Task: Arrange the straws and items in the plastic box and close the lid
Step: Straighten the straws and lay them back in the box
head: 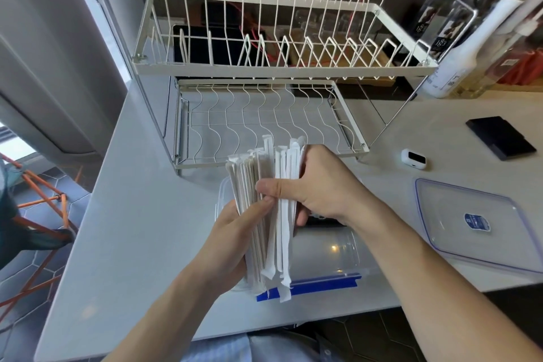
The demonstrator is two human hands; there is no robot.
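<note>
Straws (266, 214) in white paper wrappers, a thick bundle of them, are held upright at the centre of the view, just above the plastic box (332, 256). The left hand (235, 232) grips the bundle from below at about 7 o'clock, thumb pressed across the front. The right hand (320, 185) wraps around it from 3 o'clock, fingers curled behind and thumb on the wrappers.

The step in hand looks like squaring up the bundle before it goes in. The wrapper ends sit uneven at top and bottom, so the next move probably calls for tapping them level, tipping the bundle flat and lowering it lengthwise into the box.

The clear box sits on the white counter (132, 214), close to its near edge at 6 o'clock, with a blue latch (308, 286) facing the person. Something dark lies inside it, partly hidden by the right hand. The lid (476, 220) lies flat at 3 o'clock, well apart from the box and near the counter's right edge. A wire dish rack (264, 114) stands at 12 o'clock, just beyond the straw tips, limiting forward room. Bare counter lies open toward 9 o'clock.
</note>
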